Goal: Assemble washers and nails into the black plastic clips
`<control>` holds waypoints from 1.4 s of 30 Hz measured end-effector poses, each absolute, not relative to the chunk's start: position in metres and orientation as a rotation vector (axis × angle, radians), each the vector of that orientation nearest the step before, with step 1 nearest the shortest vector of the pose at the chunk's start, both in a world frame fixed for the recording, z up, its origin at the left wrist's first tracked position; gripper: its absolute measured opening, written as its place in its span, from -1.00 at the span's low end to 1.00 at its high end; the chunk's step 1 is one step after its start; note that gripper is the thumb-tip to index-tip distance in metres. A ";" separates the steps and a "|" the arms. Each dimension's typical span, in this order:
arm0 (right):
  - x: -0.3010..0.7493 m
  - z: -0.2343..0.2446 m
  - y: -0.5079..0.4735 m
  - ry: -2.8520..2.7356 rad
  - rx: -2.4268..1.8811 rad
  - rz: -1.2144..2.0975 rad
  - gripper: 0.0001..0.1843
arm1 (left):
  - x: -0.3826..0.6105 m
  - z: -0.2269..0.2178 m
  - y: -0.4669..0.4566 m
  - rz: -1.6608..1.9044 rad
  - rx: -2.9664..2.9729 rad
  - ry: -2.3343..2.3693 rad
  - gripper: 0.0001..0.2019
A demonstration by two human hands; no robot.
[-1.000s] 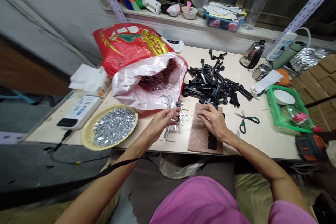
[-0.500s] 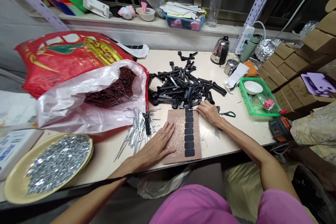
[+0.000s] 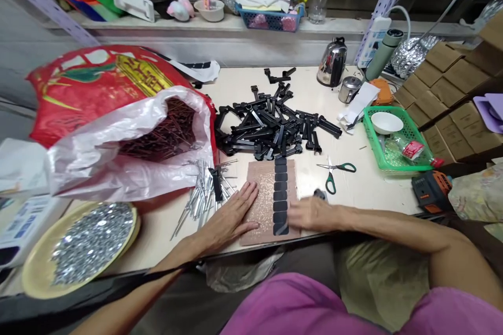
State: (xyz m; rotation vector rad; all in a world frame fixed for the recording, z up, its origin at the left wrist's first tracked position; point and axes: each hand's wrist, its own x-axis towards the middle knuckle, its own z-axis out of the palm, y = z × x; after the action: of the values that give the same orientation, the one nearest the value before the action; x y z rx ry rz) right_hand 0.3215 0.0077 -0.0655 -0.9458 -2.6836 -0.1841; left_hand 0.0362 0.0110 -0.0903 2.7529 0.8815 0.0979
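My left hand [image 3: 233,217] lies flat with fingers stretched out on the left edge of a brown board [image 3: 259,204]. Down the board's right side runs a column of black rounded pads [image 3: 280,196]. My right hand [image 3: 310,213], smeared by motion, is closed at the lower end of this column. A thin pale streak shows at its fingertips; what it is I cannot make out. Scissors with green and black handles [image 3: 332,175] lie to the right of the board. Behind it spreads a pile of black plastic parts [image 3: 271,123]. Thin metal rods [image 3: 202,193] lie beside my left hand.
A red and white sack [image 3: 113,84] of dark red rods lies open at left. In front is a yellow bowl [image 3: 29,277] of small shiny metal pieces. A green basket [image 3: 396,167], a kettle [image 3: 332,60], a black and orange power tool [image 3: 430,191] and cardboard boxes [image 3: 451,89] stand at right.
My right hand has moved from the top of the pad column toward me to its lower end, uncovering the scissors. My left hand stays on the board. The view has shifted slightly.
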 end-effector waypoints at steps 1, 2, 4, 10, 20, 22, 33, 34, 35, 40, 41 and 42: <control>0.322 -0.068 -0.001 -2.687 -0.907 -0.178 -0.49 | 0.036 -0.090 0.011 0.084 2.747 0.881 -0.21; 0.324 -0.069 -0.006 -2.677 -0.906 -0.157 -0.50 | 0.036 -0.090 0.011 0.070 2.741 0.881 -0.22; 0.332 -0.067 -0.002 -2.638 -0.975 -0.075 -0.57 | 0.036 -0.089 0.011 0.054 2.729 0.883 -0.21; 0.347 -0.060 0.042 -2.590 -1.200 0.169 -0.69 | 0.037 -0.090 0.012 0.046 2.688 0.911 -0.22; 0.318 -0.031 -0.006 -2.197 -1.311 0.902 -0.76 | 0.042 -0.083 0.014 0.044 2.600 0.921 -0.24; 0.303 -0.026 -0.044 -1.842 -1.383 1.571 -0.79 | 0.041 -0.078 0.016 0.094 2.562 0.924 -0.28; 0.232 -0.103 -0.100 -0.298 -1.527 2.461 -0.62 | -0.027 -0.045 0.016 0.693 2.331 1.684 -0.67; 0.230 -0.098 -0.104 -0.388 -1.501 2.482 -0.63 | -0.034 -0.041 0.012 0.722 2.334 1.724 -0.67; 0.229 -0.090 -0.107 -0.550 -1.451 2.518 -0.61 | -0.042 -0.036 0.007 0.751 2.337 1.782 -0.68; 0.226 -0.042 -0.077 -2.247 -0.868 1.603 -0.68 | -0.100 -0.024 -0.007 0.681 2.259 2.273 -0.65; 0.222 -0.039 -0.057 -2.471 -0.770 1.207 -0.66 | -0.113 -0.026 -0.008 0.602 2.230 2.341 -0.65; 0.217 -0.038 -0.033 -2.636 -0.705 0.848 -0.64 | -0.126 -0.030 -0.008 0.511 2.205 2.373 -0.65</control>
State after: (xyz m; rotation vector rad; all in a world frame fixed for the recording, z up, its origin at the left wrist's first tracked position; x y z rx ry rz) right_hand 0.2169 -0.0335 -0.0376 -0.7045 -2.6364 0.8479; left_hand -0.1265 -0.0081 -0.0304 2.2052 2.3732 0.5112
